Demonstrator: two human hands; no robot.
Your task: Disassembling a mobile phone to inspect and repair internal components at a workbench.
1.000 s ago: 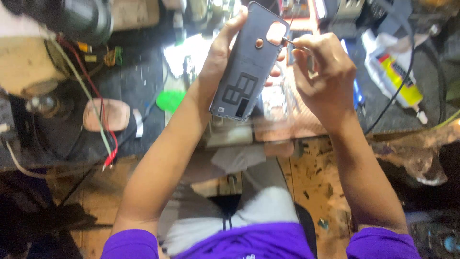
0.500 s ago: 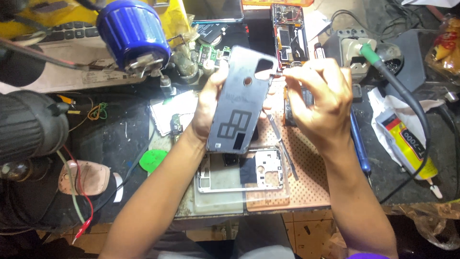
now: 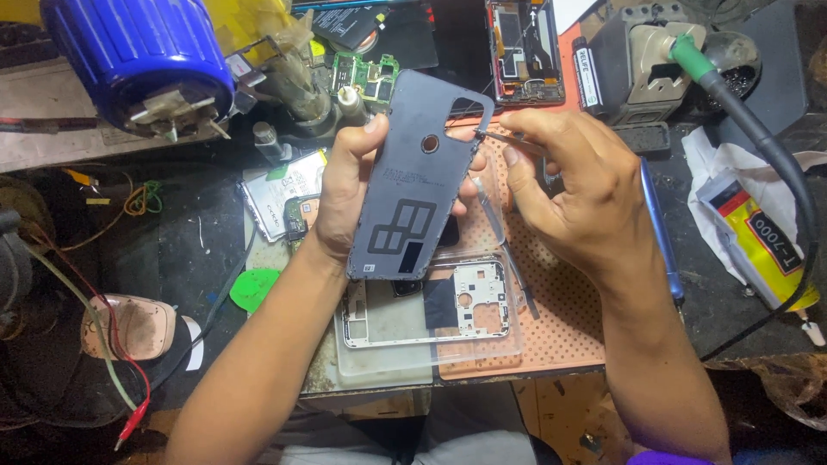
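My left hand [image 3: 345, 185] grips a dark grey phone back cover [image 3: 422, 181], inner side facing me, held upright over the bench. My right hand [image 3: 573, 185] pinches thin metal tweezers [image 3: 495, 135] whose tip touches the cover's upper right edge by the camera cut-out. Below the cover a white phone middle frame [image 3: 431, 310] lies on a clear tray. An orange work mat [image 3: 560, 319] lies under my right hand.
A blue cylindrical lamp head [image 3: 138, 56] sits at top left. An opened phone [image 3: 524, 47] and a green circuit board [image 3: 366, 73] lie at the back. A yellow glue tube [image 3: 762, 250] and a green-tipped hose [image 3: 741, 112] are at right, a green pick [image 3: 254, 288] and red and green wires [image 3: 103, 344] at left.
The camera view tilted up toward the bench and moved closer. Both hands stay on the back cover and tweezers, now lower in view above the middle frame.
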